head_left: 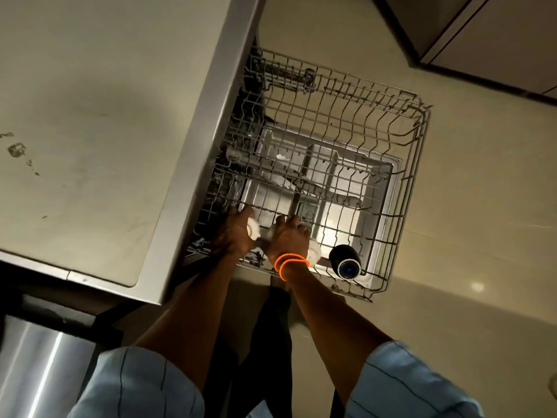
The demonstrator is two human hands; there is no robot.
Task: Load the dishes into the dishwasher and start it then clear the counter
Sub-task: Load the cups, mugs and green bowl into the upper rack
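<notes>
- Upper dishwasher rack [346, 122], wire, pulled out from under the counter [90, 101], seen from above.
- Open dishwasher door [382, 212] visible below through the wires, its steel inner face brightly lit.
- Left hand [233, 233] at the rack's near left corner, fingers curled around a small white cup [253, 229]; thumb and fingertips reaching to the rack wires.
- Right hand [287, 236] just beside the left, palm down, fingers curled over a second white cup [272, 232], of which only a sliver shows.
- Two orange bands [291, 263] around the right wrist.
- Third white cup [314, 251] resting in the rack just right of the right wrist, touching or almost touching the hand; cannot tell which.
- Dark mug [346, 260] with a blue inside lying tilted on its side in the rack's near row, close to the third cup, mouth toward the camera.
- Rest of the rack bare of dishes, tines upright.
- Counter top pale, with a few dark smudges [16, 149] near its left edge.
- Light blue striped sleeves [407, 384] at the bottom edge; pale tiled floor [482, 236] around the rack.
</notes>
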